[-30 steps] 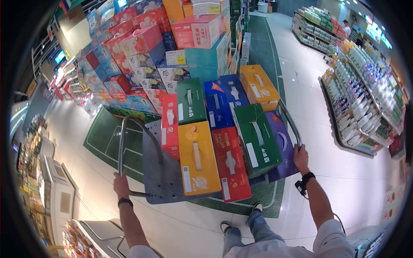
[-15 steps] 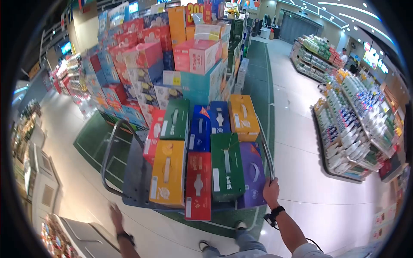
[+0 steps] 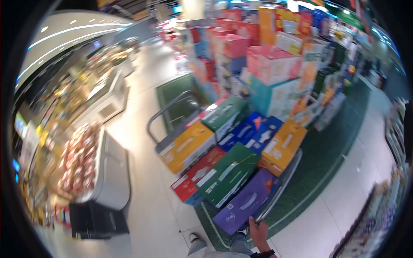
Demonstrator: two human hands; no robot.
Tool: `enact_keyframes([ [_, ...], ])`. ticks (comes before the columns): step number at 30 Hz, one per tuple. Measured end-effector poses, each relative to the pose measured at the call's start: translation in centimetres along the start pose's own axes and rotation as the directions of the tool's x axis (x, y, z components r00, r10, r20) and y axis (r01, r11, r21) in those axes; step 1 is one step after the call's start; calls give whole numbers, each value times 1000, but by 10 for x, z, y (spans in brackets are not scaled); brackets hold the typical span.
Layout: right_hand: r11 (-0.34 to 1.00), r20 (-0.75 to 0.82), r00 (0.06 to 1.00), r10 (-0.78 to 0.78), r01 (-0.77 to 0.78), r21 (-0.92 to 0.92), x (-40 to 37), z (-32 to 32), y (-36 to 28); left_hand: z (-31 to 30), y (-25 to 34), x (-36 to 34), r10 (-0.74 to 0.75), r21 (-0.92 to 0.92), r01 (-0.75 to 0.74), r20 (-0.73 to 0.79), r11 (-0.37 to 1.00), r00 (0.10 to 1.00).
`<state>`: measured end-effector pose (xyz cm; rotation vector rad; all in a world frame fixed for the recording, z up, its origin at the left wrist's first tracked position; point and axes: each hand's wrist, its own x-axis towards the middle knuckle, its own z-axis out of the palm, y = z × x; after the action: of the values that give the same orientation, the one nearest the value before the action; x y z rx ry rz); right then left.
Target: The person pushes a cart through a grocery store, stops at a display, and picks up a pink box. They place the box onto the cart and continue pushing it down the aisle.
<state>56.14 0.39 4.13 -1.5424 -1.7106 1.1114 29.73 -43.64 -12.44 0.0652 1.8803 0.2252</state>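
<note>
Gripping cart rail (image 3: pixel 282 188), right hand (image 3: pixel 259 235), aisle (image 3: pixel 148 176) beside boxes (image 3: pixel 230 172)

A grey, railed cart (image 3: pixel 172 136) carries cartons (image 3: pixel 228 173) — yellow, red, green, blue and purple — packed close together.

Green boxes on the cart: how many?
2: the far green box, just behind the yellow box, and the near green box, between the red box and the purple box. More could be hidden underneath.
</note>
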Motion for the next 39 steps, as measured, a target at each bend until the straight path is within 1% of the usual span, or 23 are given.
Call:
enact_keyframes([
  [1, 997, 3, 997, -76, 76, 9, 9, 3, -1, 5, -11, -4, 84, -166, -71, 72, 984, 994],
  [2, 999, 104, 994, -23, 19, 34, 18, -3, 3, 12, -17, -4, 222, -420, -142, 149, 896, 964],
  [3, 998, 146, 988, -49, 43, 45, 26, -6, 9, 18, -15, -4, 322, -553, -183, 166, 813, 932],
  [4, 994, 210, 976, -54, 33, 105, 36, -4, 18, 29, 67, -28, 199, 93, -198, -5, 976, 980],
  [5, 987, 272, 961, -57, 14, 159, 43, -3, 26, 32, 93, -33, 289, 124, -281, -53, 952, 956],
  [6, 974, 366, 930, -17, -67, 215, 48, -7, 26, 36, 122, -58, 366, 78, -357, -189, 931, 911],
  [7, 977, 393, 919, -32, -54, 207, 52, -8, 27, 42, 130, -55, 414, -75, -438, -215, 896, 885],
  [9, 959, 474, 879, -48, -92, 267, 57, -10, 29, 52, 146, -68, 461, -116, -506, -279, 855, 842],
  [10, 942, 428, 900, -78, -74, 327, 56, -9, 27, 59, 147, -75, 481, -107, -537, -324, 837, 814],
  [13, 913, 476, 872, -114, -97, 395, 63, -3, 33, 99, 116, -71, 368, -156, -497, -495, 853, 787],
  [17, 954, 629, 773, -87, -118, 277, 89, 0, 51, 220, 25, -34, -14, -513, -363, -592, 778, 806],
  [19, 956, 651, 755, -72, -135, 262, 93, -1, 47, 308, -26, -17, -162, -408, -85, -533, 909, 830],
  [20, 943, 648, 760, -50, -179, 282, 88, 2, 42, 347, -44, -25, -241, -439, 75, -336, 895, 911],
  [21, 953, 682, 730, -47, -173, 250, 85, 2, 42, 390, -56, -38, -308, -433, 231, -115, 871, 944],
  [23, 945, 637, 771, 8, -214, 248, 88, 4, 38, 473, -62, -85, -413, -580, 348, 23, 736, 911],
  [25, 960, 692, 722, -3, -192, 205, 88, 0, 31, 538, -63, -119, -395, -652, 380, 132, 656, 909],
  [29, 972, 725, 689, -28, -149, 180, 94, 0, 31, 609, -47, -175, -342, -776, 376, 219, 506, 914],
  [32, 974, 737, 676, -7, -161, 157, 103, 5, 36, 633, -37, -182, -424, -827, 385, 201, 409, 883],
  [34, 977, 798, 602, -28, -151, 148, 105, 3, 32, 616, -22, -175, -433, -811, 368, 160, 454, 887],
  [36, 987, 859, 511, -33, -119, 109, 103, -9, 22, 571, 5, -173, -397, -776, 289, 54, 560, 916],
  [37, 987, 865, 500, -37, -117, 109, 107, -14, 19, 549, 18, -164, -396, -734, 258, -16, 628, 918],
  [38, 998, 914, 405, -23, -51, 47, 114, -18, 17, 518, 38, -164, -372, -667, 203, -121, 717, 920],
  [39, 1000, 951, 308, 1, 20, -7, 122, -23, 14, 507, 42, -137, -249, -497, 68, -308, 865, 918],
])
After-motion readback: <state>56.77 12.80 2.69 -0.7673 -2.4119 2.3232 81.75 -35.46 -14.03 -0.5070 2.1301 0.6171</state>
